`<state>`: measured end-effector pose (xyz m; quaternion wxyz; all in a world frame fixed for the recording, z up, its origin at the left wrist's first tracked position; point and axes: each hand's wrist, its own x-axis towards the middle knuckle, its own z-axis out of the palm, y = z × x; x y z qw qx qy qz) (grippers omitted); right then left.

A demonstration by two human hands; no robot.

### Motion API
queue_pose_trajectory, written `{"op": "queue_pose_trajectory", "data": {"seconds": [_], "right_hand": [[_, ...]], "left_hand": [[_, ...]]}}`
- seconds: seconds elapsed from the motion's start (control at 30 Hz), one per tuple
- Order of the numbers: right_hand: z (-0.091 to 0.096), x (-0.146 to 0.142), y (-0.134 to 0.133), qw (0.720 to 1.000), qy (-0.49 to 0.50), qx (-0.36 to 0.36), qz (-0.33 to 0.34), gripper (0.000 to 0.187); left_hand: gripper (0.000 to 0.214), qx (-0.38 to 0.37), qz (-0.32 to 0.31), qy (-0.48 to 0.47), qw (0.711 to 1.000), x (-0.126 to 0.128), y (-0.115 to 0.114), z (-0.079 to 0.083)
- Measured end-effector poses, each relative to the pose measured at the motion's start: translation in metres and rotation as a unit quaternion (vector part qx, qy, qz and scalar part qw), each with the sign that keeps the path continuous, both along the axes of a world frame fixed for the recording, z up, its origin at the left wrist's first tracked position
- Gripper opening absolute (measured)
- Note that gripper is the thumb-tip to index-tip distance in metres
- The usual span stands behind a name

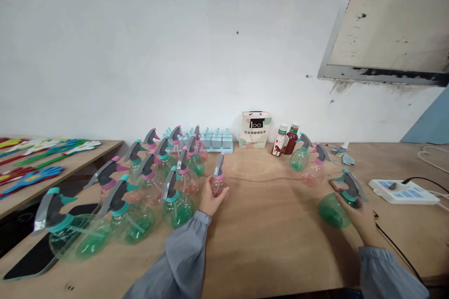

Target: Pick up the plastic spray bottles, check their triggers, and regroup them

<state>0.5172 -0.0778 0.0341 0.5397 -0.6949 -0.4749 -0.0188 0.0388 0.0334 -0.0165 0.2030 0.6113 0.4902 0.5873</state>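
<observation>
My left hand (211,201) is wrapped round a small pink spray bottle (219,180) with a grey trigger, standing upright at the right edge of a crowd of several green and pink spray bottles (157,182). My right hand (361,217) grips a green spray bottle (335,208) by its teal collar and grey trigger; that bottle tilts to the left just above the wooden table (273,243). Both arms wear grey sleeves.
Two more spray bottles (308,161) stand at the back right beside two red drink bottles (286,140) and a small paper bag (255,130). A white power strip (401,191) with cables lies at the right. A light-blue mould tray (213,140) sits by the wall. Coloured hand-shaped clappers (38,159) cover a left shelf.
</observation>
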Motion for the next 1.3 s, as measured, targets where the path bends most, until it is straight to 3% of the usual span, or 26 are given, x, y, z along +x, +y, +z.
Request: {"op": "queue_pose_trajectory", "data": {"seconds": [0.13,0.3,0.47,0.73,0.9,0.97,1.07,1.13,1.3], "right_hand": [[-0.014,0.009,0.006,0.998,0.037,-0.044,-0.018,0.052],[-0.006,0.022,0.031,0.998,0.013,-0.046,0.045,0.051],[-0.006,0.033,0.051,0.998,0.006,-0.036,0.055,0.047],[-0.003,0.03,0.06,0.998,0.049,-0.037,-0.007,0.039],[-0.008,0.02,0.044,0.996,0.066,0.029,-0.054,0.057],[-0.014,0.009,0.032,0.98,0.069,0.121,-0.143,0.058],[-0.017,-0.025,0.013,0.923,0.062,0.258,-0.279,0.042],[-0.012,-0.059,0.005,0.933,0.038,0.261,-0.244,0.036],[0.015,-0.152,0.013,0.969,-0.058,0.238,0.016,0.029]], "left_hand": [[0.069,-0.011,0.002,0.006,1.0,0.0,0.0,0.0],[0.07,-0.006,-0.008,0.007,1.0,0.0,0.0,-0.002],[0.068,0.0,-0.009,0.01,1.0,0.0,0.001,-0.006],[0.069,-0.005,-0.012,0.011,1.0,0.001,0.0,-0.004],[0.069,-0.01,-0.015,-0.001,1.0,0.001,-0.002,-0.003],[0.069,-0.011,-0.021,-0.005,1.0,0.002,-0.003,-0.003],[0.071,-0.012,-0.02,-0.015,1.0,0.007,-0.005,-0.006],[0.076,-0.013,-0.023,-0.028,0.999,0.014,-0.008,-0.009],[0.083,-0.014,-0.112,-0.053,0.992,0.037,-0.024,-0.018]]}}
